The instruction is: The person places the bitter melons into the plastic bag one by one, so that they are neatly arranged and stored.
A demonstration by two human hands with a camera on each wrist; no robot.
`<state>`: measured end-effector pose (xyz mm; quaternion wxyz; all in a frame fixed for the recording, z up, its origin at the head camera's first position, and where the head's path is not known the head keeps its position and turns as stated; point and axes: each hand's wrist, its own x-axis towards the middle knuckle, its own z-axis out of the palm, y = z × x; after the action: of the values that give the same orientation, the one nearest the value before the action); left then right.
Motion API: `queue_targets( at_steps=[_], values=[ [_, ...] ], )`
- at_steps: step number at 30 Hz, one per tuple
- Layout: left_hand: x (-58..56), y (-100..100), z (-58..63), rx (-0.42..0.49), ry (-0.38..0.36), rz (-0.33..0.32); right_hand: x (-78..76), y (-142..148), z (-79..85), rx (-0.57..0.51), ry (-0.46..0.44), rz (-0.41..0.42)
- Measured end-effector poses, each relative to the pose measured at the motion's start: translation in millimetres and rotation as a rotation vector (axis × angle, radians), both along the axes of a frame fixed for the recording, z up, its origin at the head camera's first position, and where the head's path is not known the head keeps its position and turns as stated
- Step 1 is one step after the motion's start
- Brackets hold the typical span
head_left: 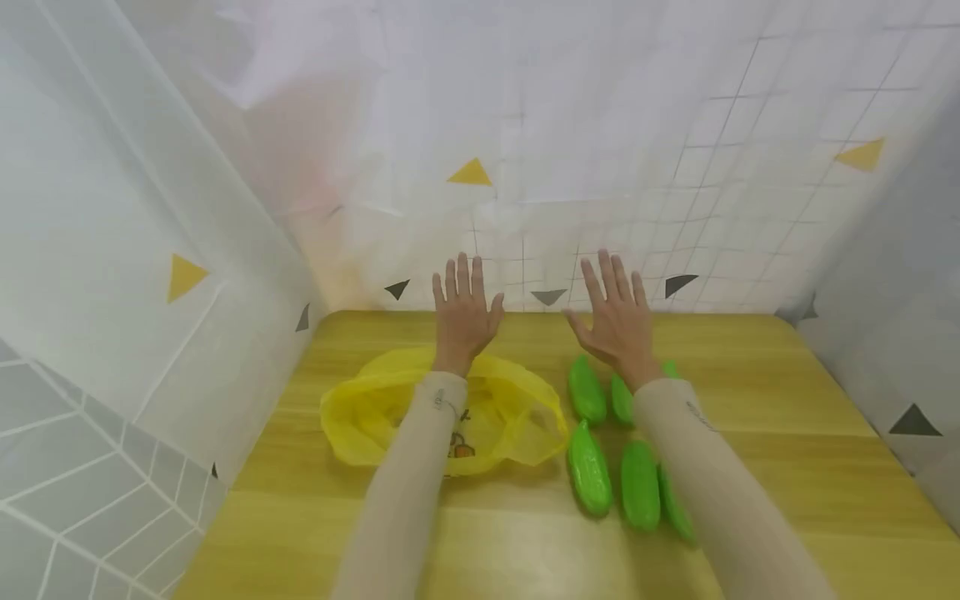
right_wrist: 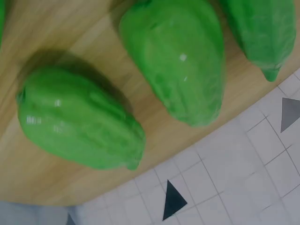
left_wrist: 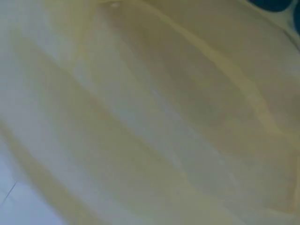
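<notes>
My left hand is raised over the far side of a yellow plastic bag, fingers straight and spread, holding nothing. The bag lies on the table with its mouth spread wide; my left forearm crosses it and covers part. In the left wrist view only pale, blurred folds show. My right hand is likewise raised with straight fingers, just beyond several shiny green gourd-like vegetables. They lie in two rough rows to the right of the bag, some partly hidden by my right forearm. Close up, one vegetable looks plump and lumpy.
The wooden table ends at a white wall with grid lines and yellow and dark triangles. Pale side walls stand to the left and right.
</notes>
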<state>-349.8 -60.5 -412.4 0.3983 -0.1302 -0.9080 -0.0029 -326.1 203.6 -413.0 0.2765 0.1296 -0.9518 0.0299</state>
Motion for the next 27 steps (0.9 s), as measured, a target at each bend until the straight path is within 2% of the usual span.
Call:
queue_targets(
  at_steps=[7,15,20,27],
  values=[
    [8.0,-15.8,22.1,0.182,-0.005,-0.046,13.0,12.3,4.6,0.038,0.03,0.113],
    [21.3,-52.1,50.8,0.263,-0.001,-0.077,31.5,30.3,16.2,0.028,0.077,0.185],
    [32.0,-76.6,57.6,0.323,-0.038,-0.1,40.5,33.9,14.0,0.029,0.117,0.244],
    [53.4,-103.3,62.2,0.378,-0.094,-0.132,58.5,45.0,6.3,0.053,0.14,0.351]
  ],
)
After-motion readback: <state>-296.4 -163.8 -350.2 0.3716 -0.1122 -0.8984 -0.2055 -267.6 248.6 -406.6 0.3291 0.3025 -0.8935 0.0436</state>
